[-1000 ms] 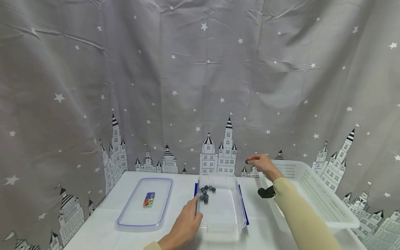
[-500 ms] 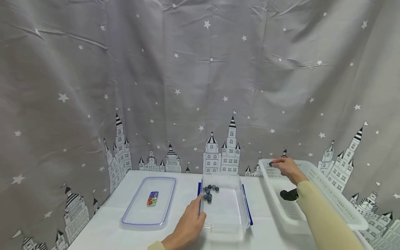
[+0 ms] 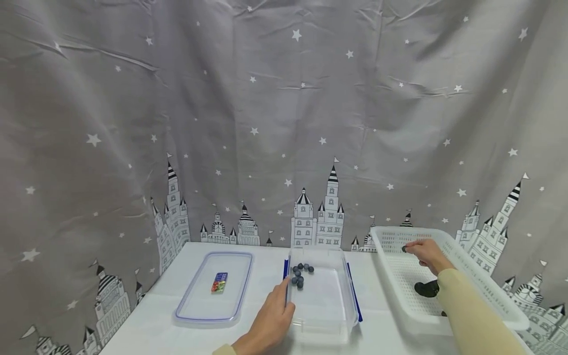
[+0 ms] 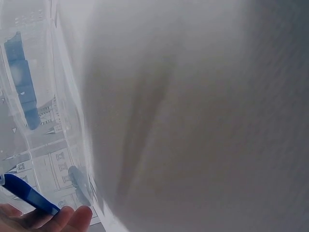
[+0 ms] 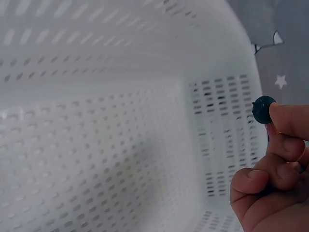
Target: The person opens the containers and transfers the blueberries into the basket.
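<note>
My right hand (image 3: pixel 427 254) pinches a blueberry (image 5: pixel 263 109) between thumb and finger, inside the far end of the white perforated basket (image 5: pixel 188 63). In the head view this blueberry (image 3: pixel 404 249) shows as a small dark ball above the basket floor. My left hand (image 3: pixel 274 313) holds the left side of a clear plastic container (image 3: pixel 326 315). Its curled fingertips (image 4: pixel 83 216) are at a blue latch (image 4: pixel 31 195) in the left wrist view. Several more blueberries (image 3: pixel 300 285) lie in the container's far left part.
Left of the container lies a clear lid (image 3: pixel 191 296) with a blue seal, carrying a small colourful label (image 3: pixel 219 283). All of it stands on a white table (image 3: pixel 151 323). Behind hangs a grey curtain (image 3: pixel 248 162) with stars and castles.
The right hand has moved right with the blueberry, from between container and basket over the rim, then lower into the basket. The left hand stays at the container while the view shifts slightly.
</note>
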Motion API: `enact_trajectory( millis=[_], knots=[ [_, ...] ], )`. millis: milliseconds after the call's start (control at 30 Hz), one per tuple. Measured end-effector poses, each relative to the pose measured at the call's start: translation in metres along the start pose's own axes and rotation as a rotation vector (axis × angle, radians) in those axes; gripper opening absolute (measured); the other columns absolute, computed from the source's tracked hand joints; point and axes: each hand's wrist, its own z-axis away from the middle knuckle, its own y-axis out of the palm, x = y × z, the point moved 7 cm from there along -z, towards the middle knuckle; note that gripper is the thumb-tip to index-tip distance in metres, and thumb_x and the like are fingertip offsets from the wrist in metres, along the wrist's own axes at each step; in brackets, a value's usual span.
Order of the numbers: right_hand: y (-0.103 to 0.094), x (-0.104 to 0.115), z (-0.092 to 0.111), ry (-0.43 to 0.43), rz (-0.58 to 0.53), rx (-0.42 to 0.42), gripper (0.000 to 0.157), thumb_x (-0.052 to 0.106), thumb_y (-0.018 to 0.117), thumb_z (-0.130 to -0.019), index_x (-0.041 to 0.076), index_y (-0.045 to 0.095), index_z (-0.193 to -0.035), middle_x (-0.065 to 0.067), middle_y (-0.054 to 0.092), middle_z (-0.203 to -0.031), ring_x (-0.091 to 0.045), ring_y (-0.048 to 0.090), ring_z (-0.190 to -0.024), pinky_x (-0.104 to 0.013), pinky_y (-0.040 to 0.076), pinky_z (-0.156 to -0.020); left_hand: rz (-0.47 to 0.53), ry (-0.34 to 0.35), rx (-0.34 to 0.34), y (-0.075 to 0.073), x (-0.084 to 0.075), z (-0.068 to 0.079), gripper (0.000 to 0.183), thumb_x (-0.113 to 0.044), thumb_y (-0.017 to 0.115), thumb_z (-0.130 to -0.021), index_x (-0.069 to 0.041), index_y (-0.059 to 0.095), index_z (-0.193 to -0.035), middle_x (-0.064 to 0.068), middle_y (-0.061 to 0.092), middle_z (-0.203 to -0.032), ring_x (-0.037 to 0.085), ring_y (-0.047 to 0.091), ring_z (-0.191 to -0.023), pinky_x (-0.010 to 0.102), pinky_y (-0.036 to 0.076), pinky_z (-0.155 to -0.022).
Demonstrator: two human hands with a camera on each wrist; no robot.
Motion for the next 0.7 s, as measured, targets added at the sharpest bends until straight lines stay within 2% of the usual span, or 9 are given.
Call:
enact_trajectory(
  millis=[67,167,267,300,400,467,533,633,700],
  knots=[
    [-0.003,-0.008,0.002,0.030,-0.010,-0.017,0.044,0.012,0.057,-0.095,-0.017,0.055,-0.128,-0.020,0.062,-0.100,-0.010,0.034,-0.054,-0.030,0.042,-0.060,-0.008,0.004,-0.005,0.001,-0.001,0.000,0.061,-0.022,0.042,-0.099,-0.002,0.033,-0.155,0.023,0.041,-0.154,0.040,0.039,-0.144,0.057,0.031,-0.115],
    [-0.004,-0.018,0.006,0.063,-0.020,-0.027,0.043,0.010,0.058,-0.093,-0.019,0.056,-0.126,-0.003,0.058,-0.081,-0.011,0.034,-0.053,-0.029,0.041,-0.057,-0.020,0.004,-0.019,0.002,-0.001,0.000,0.061,-0.020,0.043,-0.098,-0.002,0.034,-0.155,0.020,0.045,-0.152,0.037,0.042,-0.142,0.055,0.034,-0.114],
    [-0.003,-0.026,0.007,0.084,-0.023,-0.031,0.043,0.009,0.059,-0.092,-0.018,0.056,-0.125,-0.005,0.061,-0.082,-0.011,0.035,-0.052,-0.029,0.041,-0.055,-0.049,-0.001,-0.032,0.000,0.000,0.001,0.061,-0.020,0.045,-0.097,-0.004,0.035,-0.155,0.019,0.046,-0.147,0.035,0.050,-0.134,0.054,0.042,-0.107],
    [-0.003,-0.029,0.007,0.085,-0.020,-0.032,0.043,0.009,0.059,-0.092,-0.018,0.056,-0.125,-0.007,0.063,-0.088,-0.011,0.035,-0.053,-0.029,0.041,-0.055,-0.058,-0.003,-0.035,0.000,0.000,0.001,0.060,-0.020,0.045,-0.097,-0.005,0.036,-0.155,0.018,0.045,-0.146,0.035,0.052,-0.130,0.054,0.044,-0.104],
    [-0.001,-0.036,0.006,0.094,-0.019,-0.036,0.044,0.010,0.058,-0.092,-0.019,0.055,-0.126,-0.009,0.060,-0.084,-0.011,0.036,-0.053,-0.029,0.041,-0.056,-0.080,-0.013,-0.035,-0.001,-0.001,0.002,0.061,-0.022,0.045,-0.097,-0.007,0.036,-0.155,0.019,0.044,-0.144,0.034,0.056,-0.122,0.055,0.049,-0.096],
    [-0.001,-0.041,0.006,0.114,-0.019,-0.037,0.042,0.011,0.058,-0.092,-0.020,0.056,-0.120,-0.004,0.051,-0.071,-0.011,0.036,-0.053,-0.029,0.039,-0.056,-0.072,-0.018,-0.029,-0.001,-0.001,0.003,0.061,-0.022,0.045,-0.097,-0.007,0.035,-0.155,0.020,0.043,-0.146,0.036,0.056,-0.124,0.056,0.048,-0.097],
    [-0.001,-0.048,0.007,0.144,-0.020,-0.040,0.034,0.012,0.059,-0.091,-0.018,0.059,-0.107,0.001,0.041,-0.063,-0.012,0.037,-0.053,-0.029,0.038,-0.056,-0.058,-0.019,-0.022,-0.001,-0.002,0.004,0.061,-0.022,0.044,-0.097,-0.007,0.034,-0.156,0.020,0.043,-0.148,0.038,0.052,-0.130,0.058,0.045,-0.102],
    [-0.001,-0.057,0.008,0.193,-0.024,-0.045,0.017,0.014,0.061,-0.090,-0.003,0.058,-0.087,0.005,0.034,-0.056,-0.012,0.037,-0.054,-0.028,0.038,-0.056,-0.042,-0.015,-0.015,0.000,-0.003,0.005,0.061,-0.022,0.043,-0.098,-0.005,0.033,-0.156,0.020,0.043,-0.151,0.039,0.046,-0.138,0.057,0.039,-0.109],
    [-0.001,-0.060,0.010,0.210,-0.025,-0.048,0.016,0.014,0.062,-0.089,0.001,0.056,-0.081,0.005,0.034,-0.056,-0.012,0.038,-0.054,-0.028,0.038,-0.055,-0.040,-0.010,-0.014,0.000,-0.003,0.005,0.061,-0.022,0.043,-0.099,-0.005,0.032,-0.156,0.019,0.043,-0.152,0.038,0.044,-0.140,0.056,0.037,-0.111]
  ],
)
